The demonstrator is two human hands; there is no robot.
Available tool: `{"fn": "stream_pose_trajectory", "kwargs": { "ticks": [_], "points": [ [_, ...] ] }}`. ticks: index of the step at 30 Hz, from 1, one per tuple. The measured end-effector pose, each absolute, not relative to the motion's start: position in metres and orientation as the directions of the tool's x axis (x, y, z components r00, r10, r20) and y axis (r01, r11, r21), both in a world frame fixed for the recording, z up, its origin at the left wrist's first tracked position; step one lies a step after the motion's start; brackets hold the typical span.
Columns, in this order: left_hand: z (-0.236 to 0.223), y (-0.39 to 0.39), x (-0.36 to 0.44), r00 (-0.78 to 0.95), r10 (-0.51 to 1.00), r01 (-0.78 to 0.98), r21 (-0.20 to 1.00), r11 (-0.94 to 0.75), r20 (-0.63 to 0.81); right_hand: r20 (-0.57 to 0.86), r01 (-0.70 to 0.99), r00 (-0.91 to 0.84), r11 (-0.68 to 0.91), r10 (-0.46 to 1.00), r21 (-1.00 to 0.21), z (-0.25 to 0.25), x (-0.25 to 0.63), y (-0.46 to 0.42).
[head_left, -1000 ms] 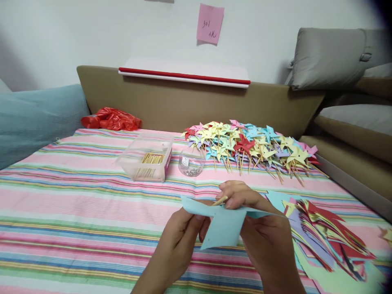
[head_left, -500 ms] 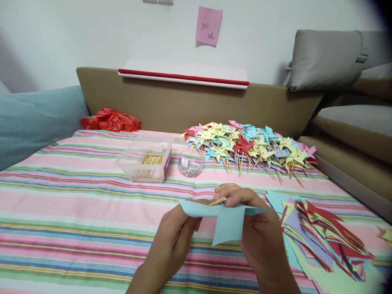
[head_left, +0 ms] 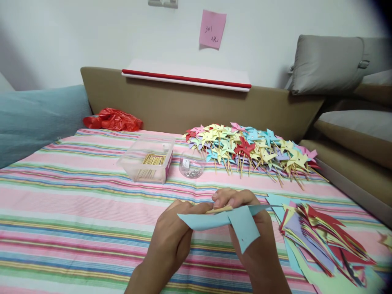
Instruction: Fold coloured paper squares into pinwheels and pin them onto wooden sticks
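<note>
Two hands work near centre: your left hand (head_left: pixel 171 237) pinches the left edge of the light-blue paper piece (head_left: pixel 226 222), and your right hand (head_left: pixel 245 228) grips it together with a wooden stick (head_left: pixel 219 210). Cut paper stack (head_left: pixel 318 241) lies just right; finished pinwheels (head_left: pixel 248 147) far.

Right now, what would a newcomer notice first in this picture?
Probably the heap of coloured paper pinwheels at the far side of the striped cloth. Next, the two hands, left hand and right hand, holding a light blue paper piece and a thin wooden stick in front.
</note>
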State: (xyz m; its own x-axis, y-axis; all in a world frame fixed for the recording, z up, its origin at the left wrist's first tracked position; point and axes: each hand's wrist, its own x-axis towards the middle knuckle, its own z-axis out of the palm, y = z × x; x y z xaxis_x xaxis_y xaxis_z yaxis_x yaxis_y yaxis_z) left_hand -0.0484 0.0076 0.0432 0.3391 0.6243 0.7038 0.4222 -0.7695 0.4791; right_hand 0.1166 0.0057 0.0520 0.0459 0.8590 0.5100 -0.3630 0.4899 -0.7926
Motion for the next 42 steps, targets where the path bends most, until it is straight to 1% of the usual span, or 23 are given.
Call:
{"fn": "stream_pose_trajectory", "kwargs": {
  "ticks": [3, 5, 7, 9, 11, 12, 14, 16, 17, 19, 21, 25, 28, 31, 34, 37, 39, 40, 42],
  "points": [
    [0.042, 0.007, -0.048, 0.337, 0.612, 0.414, 0.472, -0.779, 0.715, 0.552, -0.354, -0.008, 0.514, 0.834, -0.782, 0.047, 0.119, 0.010],
    [0.039, 0.007, -0.045, 0.317, 0.645, 0.383, 0.529, -0.757, 0.695, 0.550, -0.347, -0.012, 0.513, 0.835, -0.785, 0.044, 0.120, 0.013],
    [0.037, 0.006, -0.040, 0.221, 0.748, 0.341, 0.669, -0.660, 0.626, 0.499, -0.352, 0.036, 0.478, 0.866, -0.805, 0.042, 0.120, 0.016],
    [0.035, 0.006, -0.034, 0.063, 0.864, 0.256, 0.829, -0.498, 0.500, 0.413, -0.345, 0.105, 0.422, 0.905, -0.838, 0.040, 0.120, 0.019],
    [0.035, 0.009, -0.029, -0.086, 0.933, 0.105, 0.935, -0.340, 0.349, 0.309, -0.254, 0.151, 0.339, 0.939, -0.906, 0.038, 0.120, 0.021],
    [0.034, 0.011, -0.028, -0.140, 0.951, 0.011, 0.961, -0.276, 0.274, 0.258, -0.175, 0.137, 0.280, 0.956, -0.944, 0.036, 0.120, 0.021],
    [0.032, 0.017, -0.029, -0.202, 0.971, -0.170, 0.971, -0.166, 0.131, 0.152, -0.005, -0.001, 0.152, 0.988, -0.988, 0.034, 0.117, 0.019],
    [0.029, 0.021, -0.031, -0.205, 0.979, -0.291, 0.953, -0.079, 0.018, 0.065, 0.111, -0.206, 0.089, 0.976, -0.990, 0.032, 0.110, 0.015],
    [0.028, 0.022, -0.032, -0.193, 0.981, -0.329, 0.943, -0.044, -0.022, 0.043, 0.133, -0.294, 0.085, 0.955, -0.988, 0.032, 0.106, 0.013],
    [0.027, 0.021, -0.033, -0.160, 0.984, -0.374, 0.928, 0.009, -0.074, 0.039, 0.144, -0.376, 0.100, 0.926, -0.984, 0.032, 0.095, 0.009],
    [0.028, 0.019, -0.033, -0.139, 0.985, -0.387, 0.921, 0.038, -0.099, 0.055, 0.149, -0.376, 0.119, 0.925, -0.982, 0.032, 0.087, 0.006],
    [0.029, 0.017, -0.033, -0.130, 0.987, -0.364, 0.930, 0.045, -0.099, 0.083, 0.151, -0.324, 0.138, 0.942, -0.979, 0.031, 0.080, 0.007],
    [0.029, 0.017, -0.033, -0.093, 0.989, -0.354, 0.932, 0.076, -0.116, 0.097, 0.110, -0.290, 0.134, 0.952, -0.985, 0.027, 0.082, 0.010],
    [0.032, 0.017, -0.032, -0.042, 0.993, -0.333, 0.938, 0.093, -0.113, 0.108, 0.043, -0.223, 0.120, 0.969, -0.992, 0.024, 0.089, 0.014],
    [0.037, 0.017, -0.031, 0.041, 0.995, -0.294, 0.951, 0.100, -0.092, 0.099, 0.010, -0.112, 0.100, 0.989, -0.995, 0.025, 0.109, 0.020],
    [0.040, 0.017, -0.030, 0.072, 0.993, -0.264, 0.959, 0.108, -0.092, 0.105, 0.052, 0.015, 0.104, 0.994, -0.993, 0.036, 0.141, 0.034],
    [0.040, 0.017, -0.030, 0.064, 0.994, -0.278, 0.955, 0.103, -0.088, 0.126, 0.094, 0.046, 0.121, 0.991, -0.988, 0.047, 0.166, 0.051],
    [0.040, 0.017, -0.031, 0.064, 0.995, -0.292, 0.952, 0.097, -0.081, 0.125, 0.102, 0.091, 0.115, 0.988, -0.988, 0.054, 0.177, 0.062],
    [0.040, 0.018, -0.032, 0.085, 0.994, -0.312, 0.946, 0.088, -0.064, 0.104, 0.112, 0.117, 0.091, 0.988, -0.990, 0.069, 0.197, 0.090]
  ]
}}
